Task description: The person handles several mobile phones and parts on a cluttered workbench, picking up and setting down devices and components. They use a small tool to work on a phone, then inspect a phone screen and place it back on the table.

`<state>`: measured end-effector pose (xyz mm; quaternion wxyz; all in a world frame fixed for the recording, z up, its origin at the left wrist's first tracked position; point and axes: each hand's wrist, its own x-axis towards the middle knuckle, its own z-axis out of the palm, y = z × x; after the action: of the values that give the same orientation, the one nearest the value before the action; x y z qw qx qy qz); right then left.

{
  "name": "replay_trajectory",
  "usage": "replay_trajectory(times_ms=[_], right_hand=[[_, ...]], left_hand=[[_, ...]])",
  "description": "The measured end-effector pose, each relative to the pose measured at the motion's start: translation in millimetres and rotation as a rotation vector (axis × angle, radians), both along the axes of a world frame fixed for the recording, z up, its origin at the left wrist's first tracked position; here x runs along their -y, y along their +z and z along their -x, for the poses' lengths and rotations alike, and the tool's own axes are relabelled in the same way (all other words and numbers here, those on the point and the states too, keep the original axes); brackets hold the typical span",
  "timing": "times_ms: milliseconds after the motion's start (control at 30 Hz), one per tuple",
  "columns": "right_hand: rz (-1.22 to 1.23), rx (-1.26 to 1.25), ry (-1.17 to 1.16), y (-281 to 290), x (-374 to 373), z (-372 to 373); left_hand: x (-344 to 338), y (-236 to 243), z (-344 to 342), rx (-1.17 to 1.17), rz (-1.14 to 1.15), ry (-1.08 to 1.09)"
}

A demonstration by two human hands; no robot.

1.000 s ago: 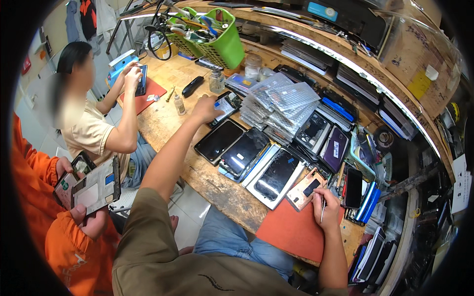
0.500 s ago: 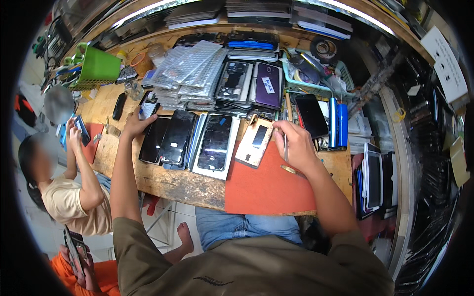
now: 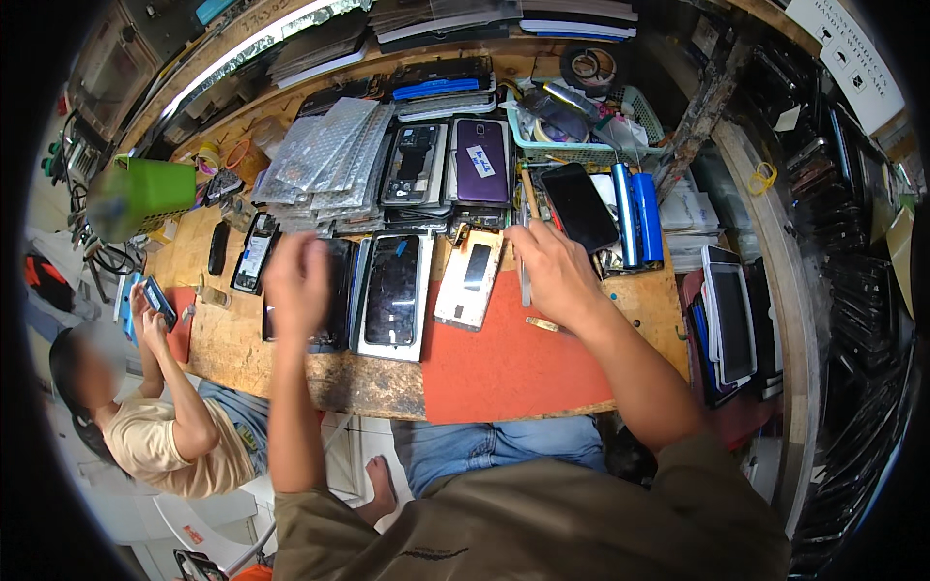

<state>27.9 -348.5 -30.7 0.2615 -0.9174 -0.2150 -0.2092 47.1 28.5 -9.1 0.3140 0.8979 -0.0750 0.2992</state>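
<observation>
My left hand point(image 3: 298, 283) is blurred above the dark phones point(image 3: 335, 310), right of an opened phone point(image 3: 254, 252); its fingers are smeared and I cannot tell what, if anything, they hold. A white-trayed phone point(image 3: 391, 290) lies beside it. My right hand point(image 3: 550, 276) grips a slim metal tool point(image 3: 524, 290) near a pale gold phone housing point(image 3: 457, 305), which lies partly on the orange mat point(image 3: 513, 373). A dark phone point(image 3: 578, 205) and blue cylinders point(image 3: 647, 218) sit just beyond this hand.
Bubble-wrap sleeves point(image 3: 320, 155), stacked phones point(image 3: 480, 160), a mint basket point(image 3: 620, 145) and a green basket point(image 3: 155, 184) crowd the wooden bench point(image 3: 228, 358) under a shelf. A seated co-worker point(image 3: 165, 436) at left holds a phone; stacked devices point(image 3: 727, 320) stand at right.
My left hand has moved rightward from the opened phone to above the dark phones. My right hand still holds the tool beside the housing. The view has swung from the left toward the bench.
</observation>
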Motion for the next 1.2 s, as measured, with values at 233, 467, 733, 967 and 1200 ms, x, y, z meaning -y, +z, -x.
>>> replay_trajectory(times_ms=[233, 467, 733, 967, 1200], right_hand=[[0.273, 0.012, -0.038, 4, 13, -4], [0.049, 0.133, -0.068, 13, 18, -5], [-0.163, 0.091, -0.017, 12, 13, -6], [-0.174, 0.034, -0.013, 8, 13, -8], [-0.176, 0.027, 0.029, 2, 12, -9]], left_hand=[[181, 11, 37, -0.207, -0.64, -0.095], [186, 23, 47, -0.226, -0.563, -0.095], [184, 56, -40, -0.438, 0.41, -0.227], [243, 44, -106, -0.179, -0.608, 0.147], [222, 36, -100, 0.083, -0.491, 0.074]])
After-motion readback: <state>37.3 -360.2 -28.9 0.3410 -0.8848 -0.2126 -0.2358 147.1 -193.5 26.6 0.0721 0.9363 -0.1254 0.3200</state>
